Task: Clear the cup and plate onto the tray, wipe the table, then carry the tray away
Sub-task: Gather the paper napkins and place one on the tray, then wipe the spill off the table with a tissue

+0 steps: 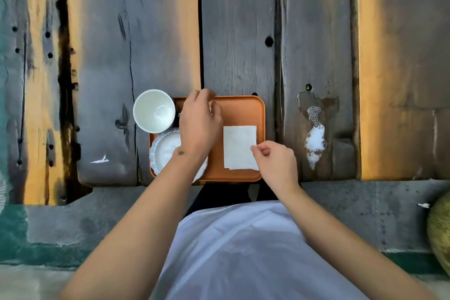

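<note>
— On the near edge of the wooden bench, what is seen?

— An orange tray is seen, set just at the bench's front edge. A white paper napkin is laid flat on its right half.

— And the plate?

— The white fluted plate is found in the tray's near left corner, partly hidden by the left forearm, its rim reaching slightly over the tray's edge.

— Where is the cup placed?

— The white cup is seen upright at the tray's far left corner, its mouth open to the camera. Whether it is stood fully inside the tray or partly off its edge cannot be told.

— How are the hands held?

— The left hand is held above the middle of the tray, just beside the cup, with fingers loosely curled; nothing is seen in its grasp. The lower right corner of the napkin is pinched by the right hand between thumb and fingertips.

— Is anything else noted on the bench?

— A foamy white spill is seen on the boards to the right of the tray, apart from it. A small white scrap is seen to the left.
</note>
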The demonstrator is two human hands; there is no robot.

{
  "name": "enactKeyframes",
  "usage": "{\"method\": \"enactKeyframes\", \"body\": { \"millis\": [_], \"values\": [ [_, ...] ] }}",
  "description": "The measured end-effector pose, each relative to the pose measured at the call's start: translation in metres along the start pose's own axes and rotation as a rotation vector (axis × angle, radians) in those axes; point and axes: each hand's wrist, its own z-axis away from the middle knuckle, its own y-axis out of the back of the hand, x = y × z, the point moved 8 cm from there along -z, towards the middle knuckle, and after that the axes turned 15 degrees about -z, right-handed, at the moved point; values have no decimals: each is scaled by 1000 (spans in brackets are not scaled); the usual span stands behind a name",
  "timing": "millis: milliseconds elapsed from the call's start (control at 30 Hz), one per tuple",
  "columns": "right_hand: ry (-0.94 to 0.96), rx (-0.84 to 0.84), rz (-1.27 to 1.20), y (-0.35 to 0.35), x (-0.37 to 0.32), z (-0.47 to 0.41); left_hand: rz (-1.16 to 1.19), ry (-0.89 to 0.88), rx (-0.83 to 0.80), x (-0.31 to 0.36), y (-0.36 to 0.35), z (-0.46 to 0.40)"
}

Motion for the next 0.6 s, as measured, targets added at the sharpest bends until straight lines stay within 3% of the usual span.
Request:
{"method": "enactKeyframes", "body": {
  "millis": [167, 367, 533, 600],
  "values": [
    [25, 40, 155, 2, 7, -1, -77, -131, -54, 22, -17, -31],
    [80, 58, 215, 7, 4, -3, -113, -234, 1, 48, -30, -68],
    [149, 38, 224, 6, -14, 1, -300, -320, 37, 51, -38, -111],
    [60, 90, 200, 16, 19, -36, -357, -486, -52, 93, -98, -137]
  ]
}}
